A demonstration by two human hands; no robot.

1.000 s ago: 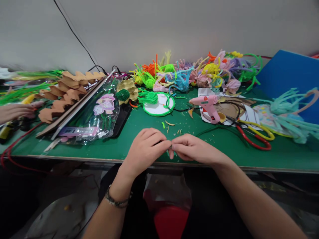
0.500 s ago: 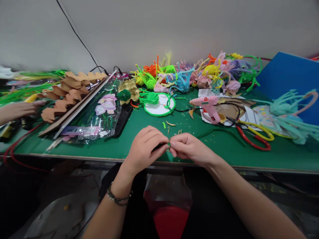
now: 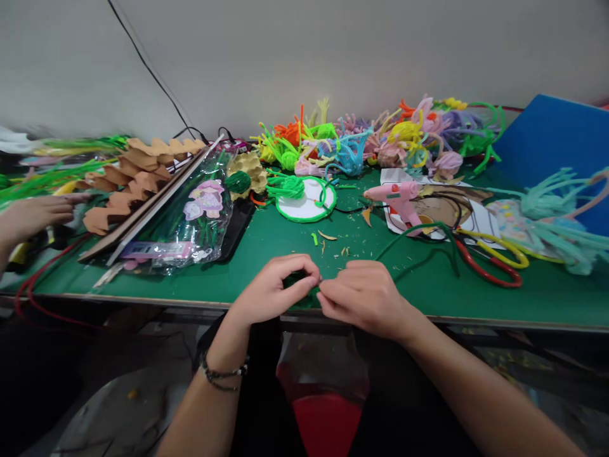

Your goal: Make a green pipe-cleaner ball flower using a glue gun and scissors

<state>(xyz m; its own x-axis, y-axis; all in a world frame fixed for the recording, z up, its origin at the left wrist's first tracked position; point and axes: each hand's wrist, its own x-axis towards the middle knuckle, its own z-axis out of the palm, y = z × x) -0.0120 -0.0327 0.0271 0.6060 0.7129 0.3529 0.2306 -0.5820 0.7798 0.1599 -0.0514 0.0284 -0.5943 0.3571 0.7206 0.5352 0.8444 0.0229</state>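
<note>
My left hand (image 3: 278, 287) is closed in a pinch near the table's front edge, with something dark green partly visible under its fingers. Its fingertips meet those of my right hand (image 3: 364, 295), which is closed too, around a dark green pipe cleaner (image 3: 428, 227). The stem's free part arches out behind my right hand toward the scissors (image 3: 490, 263). What lies between the fingertips is too small to make out. Beyond my hands sits a white disc with a green rim (image 3: 309, 206), with a bright green bundle (image 3: 287, 186) on its left side.
A pink glue gun (image 3: 398, 198) stands on paper at the right. Colourful pipe-cleaner bundles (image 3: 349, 152) line the wall. A clear plastic bag (image 3: 204, 219) and brown egg-carton strips (image 3: 136, 184) lie left. Another person's hand (image 3: 38, 216) is at the far left.
My right hand has turned so its back faces up more, and my left fingers have arched. The green stem's free part has risen and now crosses before the glue gun.
</note>
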